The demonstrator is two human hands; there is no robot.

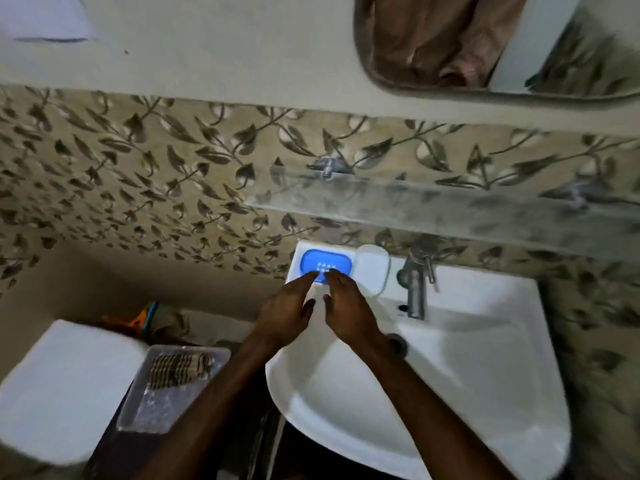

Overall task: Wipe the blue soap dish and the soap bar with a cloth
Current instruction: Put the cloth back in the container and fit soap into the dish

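The blue soap dish (325, 263) lies on the back left corner of the white sink (485, 358), with small drain holes showing in its middle. Nothing lies in it. Just right of it, a white soap bar (372, 268) rests on the sink ledge. My left hand (287, 311) and my right hand (346, 306) reach side by side over the sink rim, fingers straight, their tips at the near edge of the dish. Neither hand holds anything. No cloth is in either hand.
A metal tap (417, 282) stands right of the soap. A glass shelf (450, 206) juts from the leaf-patterned tiles above. At left are a white toilet tank (62, 386) and a clear box (173, 379) with a striped cloth inside.
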